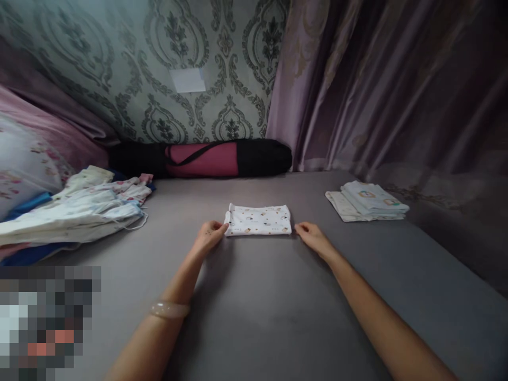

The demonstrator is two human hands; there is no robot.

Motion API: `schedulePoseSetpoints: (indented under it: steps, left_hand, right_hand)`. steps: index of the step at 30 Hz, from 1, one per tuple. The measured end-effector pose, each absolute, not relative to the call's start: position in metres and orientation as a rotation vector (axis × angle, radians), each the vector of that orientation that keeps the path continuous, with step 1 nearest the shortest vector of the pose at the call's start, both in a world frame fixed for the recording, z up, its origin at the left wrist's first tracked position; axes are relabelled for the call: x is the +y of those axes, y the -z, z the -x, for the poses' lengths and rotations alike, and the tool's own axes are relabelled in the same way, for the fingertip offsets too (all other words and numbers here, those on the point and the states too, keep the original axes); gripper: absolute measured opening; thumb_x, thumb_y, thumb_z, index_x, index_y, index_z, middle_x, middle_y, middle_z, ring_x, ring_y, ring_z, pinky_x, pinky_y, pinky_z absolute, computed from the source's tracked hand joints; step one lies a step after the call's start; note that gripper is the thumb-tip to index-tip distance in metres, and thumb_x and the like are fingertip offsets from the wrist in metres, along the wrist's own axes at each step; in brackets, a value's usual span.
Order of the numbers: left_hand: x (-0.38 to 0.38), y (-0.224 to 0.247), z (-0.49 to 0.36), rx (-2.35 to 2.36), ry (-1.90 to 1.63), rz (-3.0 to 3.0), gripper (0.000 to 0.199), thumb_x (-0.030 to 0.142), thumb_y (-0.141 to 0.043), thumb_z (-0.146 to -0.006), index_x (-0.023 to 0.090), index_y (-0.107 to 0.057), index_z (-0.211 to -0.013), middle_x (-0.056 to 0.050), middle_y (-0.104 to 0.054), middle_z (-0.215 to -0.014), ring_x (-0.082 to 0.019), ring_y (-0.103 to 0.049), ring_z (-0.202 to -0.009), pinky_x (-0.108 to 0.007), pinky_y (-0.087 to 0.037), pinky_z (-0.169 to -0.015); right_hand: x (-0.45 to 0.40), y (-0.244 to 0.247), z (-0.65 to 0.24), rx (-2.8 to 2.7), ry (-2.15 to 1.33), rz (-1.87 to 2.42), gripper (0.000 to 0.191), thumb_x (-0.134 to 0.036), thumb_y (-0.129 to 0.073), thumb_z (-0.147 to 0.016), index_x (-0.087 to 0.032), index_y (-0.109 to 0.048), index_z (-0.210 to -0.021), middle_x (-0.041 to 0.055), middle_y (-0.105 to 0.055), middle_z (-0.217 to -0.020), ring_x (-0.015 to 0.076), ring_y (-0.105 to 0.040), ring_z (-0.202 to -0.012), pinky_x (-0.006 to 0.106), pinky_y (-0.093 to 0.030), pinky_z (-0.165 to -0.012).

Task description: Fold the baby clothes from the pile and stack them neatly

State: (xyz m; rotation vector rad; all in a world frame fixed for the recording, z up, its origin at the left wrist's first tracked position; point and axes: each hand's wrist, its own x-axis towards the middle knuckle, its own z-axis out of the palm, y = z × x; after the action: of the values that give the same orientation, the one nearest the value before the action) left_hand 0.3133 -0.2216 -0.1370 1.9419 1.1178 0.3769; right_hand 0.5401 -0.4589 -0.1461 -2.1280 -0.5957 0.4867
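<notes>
A white cloth with a small print (260, 220), folded into a flat rectangle, lies on the grey bed sheet (254, 296) in the middle of the view. My left hand (211, 234) is at its left edge, thumb and fingers pinched together on the near left corner. Just off the cloth's right edge is my right hand (311, 234), its fingertips pressed together and a small gap between them and the fabric; nothing shows in them. A pale bangle (170, 309) circles my left wrist.
Rumpled clothes (91, 203) are heaped at the left. Folded cloths (367, 201) are stacked at the right. A long black and magenta bag (202, 160) lies along the wall, beside purple curtains (337, 79). Something pixelated covers the lower left corner.
</notes>
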Motion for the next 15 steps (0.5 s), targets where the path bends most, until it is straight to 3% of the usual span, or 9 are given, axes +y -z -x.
schedulePoseSetpoints:
  steps: [4, 10, 15]
  left_hand:
    - [-0.231, 0.133, -0.307, 1.056, -0.305, -1.93, 0.028, 0.04, -0.067, -0.07, 0.013, -0.065, -0.079, -0.001, -0.063, -0.065, -0.015, -0.056, -0.061, -0.023, -0.036, -0.052]
    - [-0.235, 0.136, -0.314, 1.085, -0.339, -1.86, 0.019, 0.029, -0.07, -0.067, 0.015, -0.059, -0.07, 0.005, -0.049, -0.052, -0.008, -0.042, -0.046, -0.02, -0.028, -0.046]
    - [-0.236, 0.133, -0.313, 1.026, -0.3, -1.591, 0.026, 0.037, -0.071, -0.07, 0.016, -0.057, -0.072, 0.009, -0.039, -0.044, -0.005, -0.033, -0.037, -0.019, -0.022, -0.04]
  right_hand:
    - [-0.458, 0.151, -0.528, -0.925, -0.308, 2.268, 0.019, -0.03, -0.065, -0.076, -0.015, -0.068, -0.088, 0.0069, -0.069, -0.086, 0.0168, -0.062, -0.079, 0.025, -0.044, -0.072]
    - [-0.451, 0.149, -0.521, -0.879, -0.298, 2.246, 0.026, -0.032, -0.064, -0.077, -0.013, -0.068, -0.095, 0.0062, -0.07, -0.085, 0.015, -0.06, -0.071, 0.025, -0.043, -0.065]
    - [-0.451, 0.143, -0.522, -0.878, -0.331, 2.147, 0.023, -0.037, -0.063, -0.078, -0.015, -0.068, -0.079, 0.0024, -0.067, -0.072, 0.0131, -0.058, -0.064, 0.022, -0.041, -0.058]
